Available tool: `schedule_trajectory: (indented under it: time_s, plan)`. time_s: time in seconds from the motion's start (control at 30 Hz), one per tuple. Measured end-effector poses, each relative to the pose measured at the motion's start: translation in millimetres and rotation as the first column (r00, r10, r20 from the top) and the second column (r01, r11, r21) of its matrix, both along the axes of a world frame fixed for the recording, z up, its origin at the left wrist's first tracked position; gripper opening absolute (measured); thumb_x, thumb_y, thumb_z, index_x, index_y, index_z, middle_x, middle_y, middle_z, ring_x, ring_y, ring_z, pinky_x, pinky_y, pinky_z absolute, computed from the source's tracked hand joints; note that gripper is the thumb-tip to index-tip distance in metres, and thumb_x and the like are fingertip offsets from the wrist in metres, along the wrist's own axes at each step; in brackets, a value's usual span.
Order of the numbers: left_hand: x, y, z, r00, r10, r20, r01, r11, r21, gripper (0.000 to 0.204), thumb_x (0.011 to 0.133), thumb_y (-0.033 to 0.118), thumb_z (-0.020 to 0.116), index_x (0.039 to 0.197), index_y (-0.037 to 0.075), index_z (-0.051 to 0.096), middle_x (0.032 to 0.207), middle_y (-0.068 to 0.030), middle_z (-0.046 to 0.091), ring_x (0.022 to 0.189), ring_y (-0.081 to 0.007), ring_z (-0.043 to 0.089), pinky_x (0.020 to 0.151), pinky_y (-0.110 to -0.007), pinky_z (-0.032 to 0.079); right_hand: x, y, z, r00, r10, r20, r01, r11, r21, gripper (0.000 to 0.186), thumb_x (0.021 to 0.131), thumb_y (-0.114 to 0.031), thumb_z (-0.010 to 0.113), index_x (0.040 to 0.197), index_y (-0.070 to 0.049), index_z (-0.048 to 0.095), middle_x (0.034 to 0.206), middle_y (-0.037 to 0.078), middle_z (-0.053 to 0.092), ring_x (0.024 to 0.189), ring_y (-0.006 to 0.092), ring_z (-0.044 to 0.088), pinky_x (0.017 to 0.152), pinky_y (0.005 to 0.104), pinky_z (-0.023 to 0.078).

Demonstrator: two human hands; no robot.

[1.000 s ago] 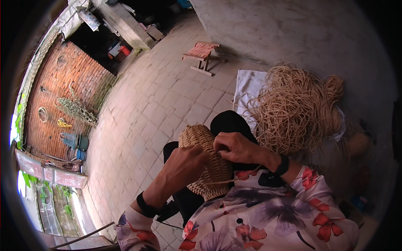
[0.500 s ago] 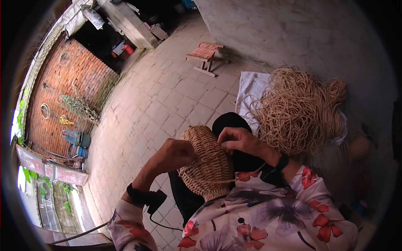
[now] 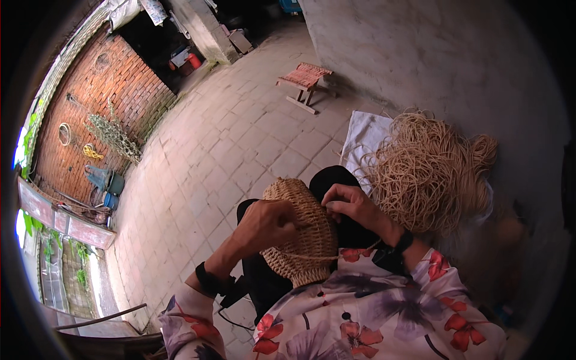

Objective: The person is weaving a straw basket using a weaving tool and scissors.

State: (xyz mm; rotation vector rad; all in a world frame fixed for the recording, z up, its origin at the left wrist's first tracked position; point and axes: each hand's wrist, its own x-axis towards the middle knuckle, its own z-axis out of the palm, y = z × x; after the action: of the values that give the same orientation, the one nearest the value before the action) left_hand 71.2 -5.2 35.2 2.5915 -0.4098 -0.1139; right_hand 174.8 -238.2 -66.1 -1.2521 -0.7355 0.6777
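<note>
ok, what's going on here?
A person has a woven straw-coloured piece on their lap. The left hand is curled over its left side; the right hand is at its right edge. What either hand grips is too small to tell. A strand crosses the piece's near part. To the right lies a tangled heap of cord, a white cloth showing beside it.

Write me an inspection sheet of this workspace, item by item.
Surface: black-clad lap; paved floor beyond.
Work things: woven piece on the lap, a strand across its lower part; tangled cord pile at right, partly on white cloth.
Clutter: blue container by the brick wall.
Hands: left hand curled over the woven piece; right hand at its right edge; grip unclear.
Cables: black cable below the left wristband.
Surroundings: low stool ahead; grey wall at right.
</note>
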Motion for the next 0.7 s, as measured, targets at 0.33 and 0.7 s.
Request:
schedule_trajectory:
  time_s: [0.33,0.7]
  plan:
    - [-10.0,31.8,-14.3,0.884,0.042,-0.466,-0.380,0.647,-0.661,0.015,0.079,0.015,0.061,0.088,0.002,0.061,0.080,-0.0015,0.060,0.076,-0.0101,0.055,0.070,-0.027,0.045,-4.6,0.8,21.9,0.999,0.032,-0.043,-0.033,0.999,-0.020,0.011,0.092,-0.008,0.062,0.101,-0.003,0.063,0.085,0.001,0.064,0.077,0.0099,0.061,0.068,0.0262,0.052]
    - [-38.3,24.4,-9.0,0.971,0.176,-0.162,-0.222,0.915,-0.336,0.015,0.083,0.017,0.075,0.089,0.005,0.067,0.085,-0.0052,0.060,0.076,-0.0180,0.063,0.067,-0.033,0.051,-15.9,19.9,46.9,0.810,0.047,0.584,0.038,0.991,-0.131,0.010,0.083,-0.002,0.067,0.093,-0.002,0.063,0.082,0.006,0.063,0.071,0.0180,0.063,0.066,0.0310,0.051]
